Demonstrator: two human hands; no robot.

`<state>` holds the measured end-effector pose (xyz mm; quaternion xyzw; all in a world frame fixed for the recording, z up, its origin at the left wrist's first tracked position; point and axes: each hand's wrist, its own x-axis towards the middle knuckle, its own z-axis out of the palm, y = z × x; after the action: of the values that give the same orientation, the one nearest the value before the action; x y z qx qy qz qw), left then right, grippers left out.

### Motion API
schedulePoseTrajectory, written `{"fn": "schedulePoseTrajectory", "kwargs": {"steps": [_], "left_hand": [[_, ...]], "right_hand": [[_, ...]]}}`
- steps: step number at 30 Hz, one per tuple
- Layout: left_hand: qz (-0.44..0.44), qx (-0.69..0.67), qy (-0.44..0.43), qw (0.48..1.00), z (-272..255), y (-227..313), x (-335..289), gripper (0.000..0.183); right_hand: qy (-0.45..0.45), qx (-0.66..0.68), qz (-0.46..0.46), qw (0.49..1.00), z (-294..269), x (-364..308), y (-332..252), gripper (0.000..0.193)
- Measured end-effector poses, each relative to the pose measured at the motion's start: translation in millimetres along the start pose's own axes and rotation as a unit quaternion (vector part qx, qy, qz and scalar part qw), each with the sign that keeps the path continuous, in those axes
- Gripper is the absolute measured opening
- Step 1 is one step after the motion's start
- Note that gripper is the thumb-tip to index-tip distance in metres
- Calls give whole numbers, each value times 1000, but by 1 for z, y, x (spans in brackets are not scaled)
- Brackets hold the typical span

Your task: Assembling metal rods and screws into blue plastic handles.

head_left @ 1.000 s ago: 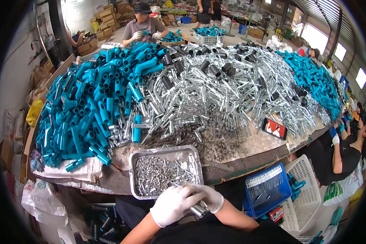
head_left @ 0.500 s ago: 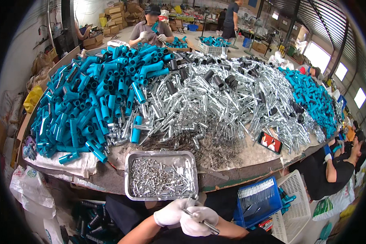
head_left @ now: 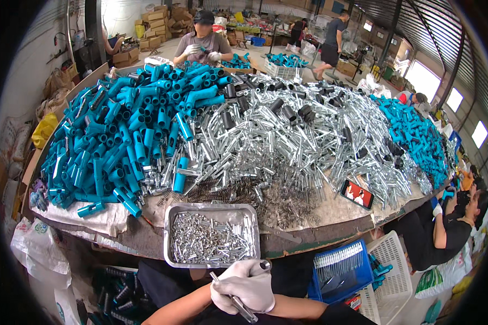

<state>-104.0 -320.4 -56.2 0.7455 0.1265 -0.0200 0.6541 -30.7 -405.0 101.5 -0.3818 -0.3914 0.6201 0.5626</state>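
Note:
Both hands wear white gloves and meet near the lower middle, just in front of the metal tray. My right hand is closed around a shiny metal rod that slants down to the right. Behind it and partly covered, my left hand has its fingers curled round a short metal tube, whose round end pokes out. Small metal pins fill the tray at the table's near edge.
Teal tubular housings heap at the left, with silver rods beside them. Thin springs lie nearer. A phone leans at the right. A blue bin stands beside a white crate. A co-worker sits opposite.
My hands have come closer together and shifted slightly left, the right now overlapping the left. The metal rod has tilted more steeply. Opposite, the co-worker's teal piece is lower; a walking person moved right.

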Motion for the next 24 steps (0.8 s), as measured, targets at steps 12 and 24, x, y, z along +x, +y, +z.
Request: {"fn": "schedulePoseTrajectory", "kwargs": {"steps": [12, 24], "left_hand": [[-17, -38, 282, 959, -46, 87, -38, 17], [-13, 119, 192, 974, -41, 99, -70, 36]], "right_hand": [[344, 138, -136, 919, -94, -12, -11, 31], [318, 25, -88, 944, -80, -10, 20, 29]]}}
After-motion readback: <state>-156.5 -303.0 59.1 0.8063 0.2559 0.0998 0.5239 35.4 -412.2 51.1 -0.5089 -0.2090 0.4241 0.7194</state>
